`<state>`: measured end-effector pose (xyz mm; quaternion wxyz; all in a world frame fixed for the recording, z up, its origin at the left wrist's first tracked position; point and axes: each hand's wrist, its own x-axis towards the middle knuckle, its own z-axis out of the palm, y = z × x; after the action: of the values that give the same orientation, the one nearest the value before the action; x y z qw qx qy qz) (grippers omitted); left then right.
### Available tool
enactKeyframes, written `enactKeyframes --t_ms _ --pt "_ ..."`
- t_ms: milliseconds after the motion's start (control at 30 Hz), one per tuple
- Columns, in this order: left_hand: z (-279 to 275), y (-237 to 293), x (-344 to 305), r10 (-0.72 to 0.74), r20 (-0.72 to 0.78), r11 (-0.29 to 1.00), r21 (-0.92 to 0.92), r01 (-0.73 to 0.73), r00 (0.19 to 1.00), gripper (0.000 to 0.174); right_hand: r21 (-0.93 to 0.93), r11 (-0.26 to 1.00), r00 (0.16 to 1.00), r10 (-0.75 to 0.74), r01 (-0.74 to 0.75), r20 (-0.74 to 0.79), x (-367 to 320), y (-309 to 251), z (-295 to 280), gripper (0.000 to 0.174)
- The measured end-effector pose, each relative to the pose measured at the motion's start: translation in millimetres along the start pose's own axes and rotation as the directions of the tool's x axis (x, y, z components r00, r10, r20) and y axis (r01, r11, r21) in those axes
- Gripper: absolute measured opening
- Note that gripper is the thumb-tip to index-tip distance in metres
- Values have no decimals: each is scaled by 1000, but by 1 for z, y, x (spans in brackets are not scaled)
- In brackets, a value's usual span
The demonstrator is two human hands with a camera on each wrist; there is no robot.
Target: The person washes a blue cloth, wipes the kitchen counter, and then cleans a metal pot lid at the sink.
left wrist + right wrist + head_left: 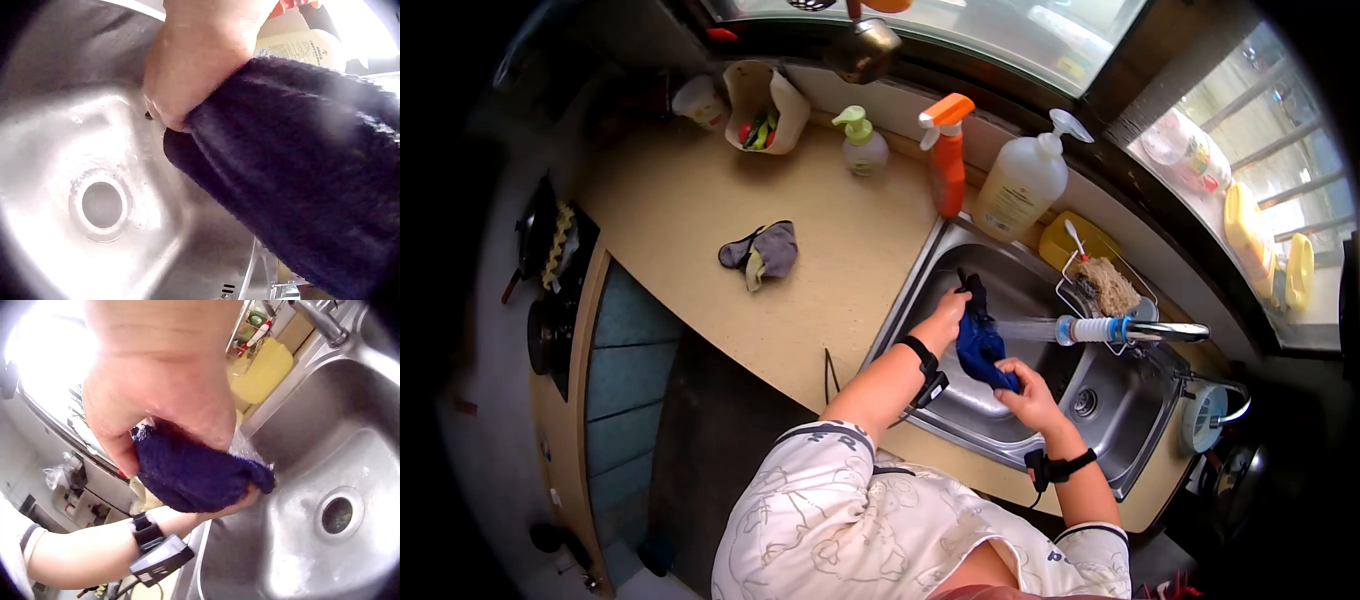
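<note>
Evidently, the work in hand is rinsing: a dark blue, plush fabric cloth [982,348] is held over the larger, left bowl of the stainless-steel double sink [1015,275], in the path of the running water [1028,330]. The stream leaves the ribbed nozzle [1090,330], white with blue bands, on the chrome tap and meets the cloth near its middle from the right.

The left hand [945,312] grips the far end, its fingers curled into the fabric, with a darker tip poking out beyond them. The right hand [1030,398] has the near end, thumb and fingers bent closely about it. Neither hand looks loose. As a judgement, the next move calls for both ends to be kept in hand while the fabric is turned, so that the water reaches its other folds; squeezing would suit later.

The cloth hangs bunched and slightly twisted between the hands, clear of the bowl's drain. The left wrist view shows a short, fuzzy nap, almost black in shade, while the right wrist view shows a brighter blue with pale glints at the edges, probably wetness. A grey cloth with a yellowish patch [776,250] lies crumpled on the tan surface [845,270] to the left.
</note>
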<state>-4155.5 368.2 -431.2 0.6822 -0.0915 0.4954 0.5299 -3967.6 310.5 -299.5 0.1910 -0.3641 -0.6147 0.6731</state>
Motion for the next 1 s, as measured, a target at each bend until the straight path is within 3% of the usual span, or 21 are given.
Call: enactKeyframes --t_ms 133,167,200,267,333,400,433,467,500,533,567,600,633,667,733,867,933,967,1000 --pt "12 -4 -22 35 233 982 172 -76 972 34 -182 982 997 -63 53 -51 24 4 -14 27" --pt "13 -10 -23 92 322 947 263 -182 942 32 -212 969 987 -144 125 -78 31 8 -17 26" --pt "10 -13 -22 -18 447 939 314 -138 894 39 -247 948 968 -231 201 -100 42 15 -21 24" --pt "12 -9 -31 -331 459 912 380 155 825 48 -261 944 935 -267 204 -233 58 24 -24 22" --pt "26 -1 -58 -339 439 904 395 160 832 50 -312 943 937 -210 118 -281 75 46 -33 25" --pt "30 1 -62 -322 367 781 624 25 873 54 -357 933 936 -158 37 -315 75 59 -38 28" --pt "26 -5 -58 -267 400 871 490 41 877 48 30 996 960 86 -81 -266 73 61 -39 34" --pt "25 -8 -58 -273 403 868 494 43 874 48 401 890 949 289 -218 -125 71 63 -39 40" --pt "25 -9 -59 -295 410 907 405 118 863 46 543 819 956 278 -187 -91 67 65 -34 45" --pt "26 -9 -60 -315 419 931 309 193 851 44 543 819 955 279 -185 -96 61 71 -33 45" --pt "26 -7 -62 -318 420 930 312 194 850 44 686 692 923 377 -223 -79 55 81 -33 45" --pt "28 -2 -67 -387 450 921 230 314 805 44 806 540 884 465 -243 -45 51 92 -31 46" --pt "29 1 -70 -447 484 889 148 433 753 43 774 586 907 420 -238 -39 49 101 -26 58" --pt "28 0 -69 -448 484 889 150 433 752 43 775 587 907 420 -236 -41 43 109 -23 58" --pt "24 -2 -64 -364 476 923 69 378 801 39 916 263 880 447 -304 164 36 90 -11 66" --pt "19 -2 -60 -368 478 929 164 330 797 34 940 150 938 214 -307 272 40 75 3 76" --pt "23 5 -67 -372 461 902 385 196 806 30 932 146 927 232 -331 293 42 76 5 80" --pt "26 8 -70 -372 460 901 389 194 806 30 910 187 924 173 -370 340 42 75 2 80" --pt "29 11 -73 -334 473 888 448 104 815 28 884 231 914 116 -406 390 41 73 1 81"
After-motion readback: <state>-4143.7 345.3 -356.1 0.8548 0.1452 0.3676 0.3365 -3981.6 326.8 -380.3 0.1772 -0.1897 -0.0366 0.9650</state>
